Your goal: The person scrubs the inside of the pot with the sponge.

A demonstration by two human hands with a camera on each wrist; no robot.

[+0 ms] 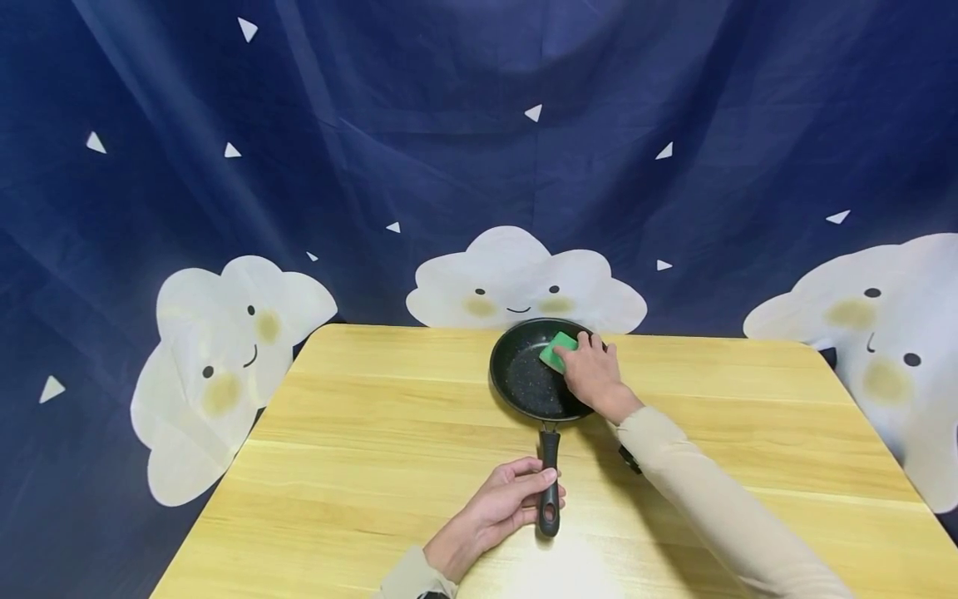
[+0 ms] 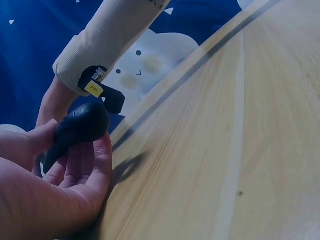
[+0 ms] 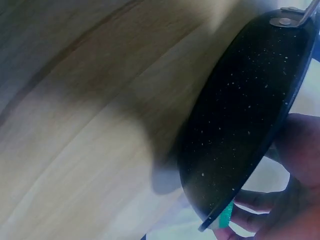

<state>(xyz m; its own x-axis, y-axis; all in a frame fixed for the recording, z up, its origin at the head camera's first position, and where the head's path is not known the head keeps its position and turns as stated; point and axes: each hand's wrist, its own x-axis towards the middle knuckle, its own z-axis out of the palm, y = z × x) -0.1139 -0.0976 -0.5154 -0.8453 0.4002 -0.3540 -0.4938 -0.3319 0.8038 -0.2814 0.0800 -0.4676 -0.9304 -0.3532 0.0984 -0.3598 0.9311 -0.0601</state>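
Note:
A black frying pan (image 1: pixel 524 383) with a speckled coating is held over the back of the table, tipped so its inside faces me. My left hand (image 1: pixel 505 507) grips its black handle (image 1: pixel 550 453), thumb on top and fingers beneath; the left wrist view shows the handle's end (image 2: pixel 90 122) up close. Inside the pan, my right hand (image 1: pixel 594 374) holds a green sponge (image 1: pixel 557 353) against the surface on the right side. From the right wrist, the pan's side (image 3: pixel 245 100) hides most of the sponge, with one green edge (image 3: pixel 226 216) showing at the rim beside the fingers.
The light wooden table (image 1: pixel 359 449) stretches out on both sides of the pan. Behind it hangs a dark blue curtain (image 1: pixel 449 125) with white clouds and triangles. A black device (image 2: pixel 114 100) with a yellow label sits on the right wrist.

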